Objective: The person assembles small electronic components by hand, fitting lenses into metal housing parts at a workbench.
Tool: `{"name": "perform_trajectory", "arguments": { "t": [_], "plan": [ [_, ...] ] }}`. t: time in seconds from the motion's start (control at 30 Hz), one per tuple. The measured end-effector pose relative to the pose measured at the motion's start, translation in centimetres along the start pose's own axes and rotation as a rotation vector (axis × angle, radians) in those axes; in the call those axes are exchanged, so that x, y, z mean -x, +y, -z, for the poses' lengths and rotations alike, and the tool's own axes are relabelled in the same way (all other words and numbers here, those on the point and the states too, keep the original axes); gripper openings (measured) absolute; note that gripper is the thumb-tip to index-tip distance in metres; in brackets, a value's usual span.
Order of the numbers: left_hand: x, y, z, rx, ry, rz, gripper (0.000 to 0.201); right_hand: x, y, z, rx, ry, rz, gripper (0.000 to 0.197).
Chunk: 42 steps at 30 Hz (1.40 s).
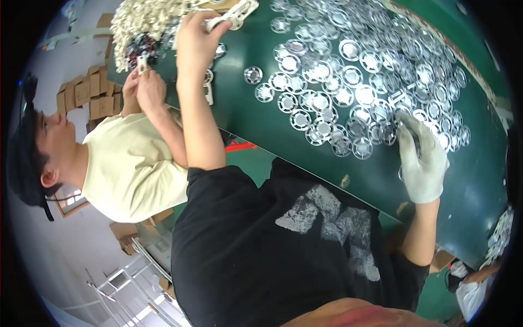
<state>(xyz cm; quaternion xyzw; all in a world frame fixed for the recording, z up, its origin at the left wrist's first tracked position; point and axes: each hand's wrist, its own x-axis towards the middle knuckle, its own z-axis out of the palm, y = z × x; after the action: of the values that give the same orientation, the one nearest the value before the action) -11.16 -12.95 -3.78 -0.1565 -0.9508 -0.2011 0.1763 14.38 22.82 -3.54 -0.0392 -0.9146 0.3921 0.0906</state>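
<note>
My left hand [197,46], bare and raised at the far left of the table, pinches a white plastic part [239,15] with an elongated, cut-out shape. My right hand [424,158] wears a pale glove. Its thumb and fingers close on a silver disc [389,133] at the near edge of a wide heap of clear-and-silver round discs [348,79]. Part of that grip is hidden by the fingers. Just beyond those fingertips, a slim white part [402,95] lies across the discs.
A green table [234,103] carries everything. Cream parts [144,22] and small dark parts [143,49] are piled at far left. A person in a yellow shirt [133,158] works beside me, holding a white piece [142,64]. Cardboard boxes [90,92] and a metal rack [128,283] stand left.
</note>
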Motion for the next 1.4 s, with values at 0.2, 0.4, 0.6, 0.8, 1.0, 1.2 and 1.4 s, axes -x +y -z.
{"name": "perform_trajectory", "arguments": {
  "t": [0.2,0.4,0.6,0.8,1.0,1.2,1.4],
  "plan": [
    [5.9,15.4,2.0,0.856,-0.684,0.091,0.029,-0.9,-0.5,-0.2,0.169,0.162,0.447,0.061],
    [9.5,19.7,-0.5,0.876,-0.592,-0.273,0.053,-0.9,0.5,-0.4,0.079,0.202,0.452,0.037],
    [13.3,16.6,-0.3,0.294,-0.436,-0.658,0.060,-0.5,2.0,1.3,0.093,0.148,0.201,0.021],
    [15.1,16.2,-1.2,0.177,-0.419,-0.708,0.053,0.2,2.1,0.9,0.008,0.139,0.215,0.023],
    [13.7,16.1,-2.0,0.579,-0.290,-0.574,0.030,-0.4,1.7,1.0,0.063,0.079,0.361,0.027],
    [10.9,20.6,-2.2,0.876,-0.155,-0.373,0.019,-0.6,1.3,0.3,0.200,0.190,0.502,0.051],
    [11.0,21.3,-2.8,0.993,-0.378,-0.268,0.027,-0.7,1.8,-0.4,0.241,0.286,0.625,0.057]
  ]
}}
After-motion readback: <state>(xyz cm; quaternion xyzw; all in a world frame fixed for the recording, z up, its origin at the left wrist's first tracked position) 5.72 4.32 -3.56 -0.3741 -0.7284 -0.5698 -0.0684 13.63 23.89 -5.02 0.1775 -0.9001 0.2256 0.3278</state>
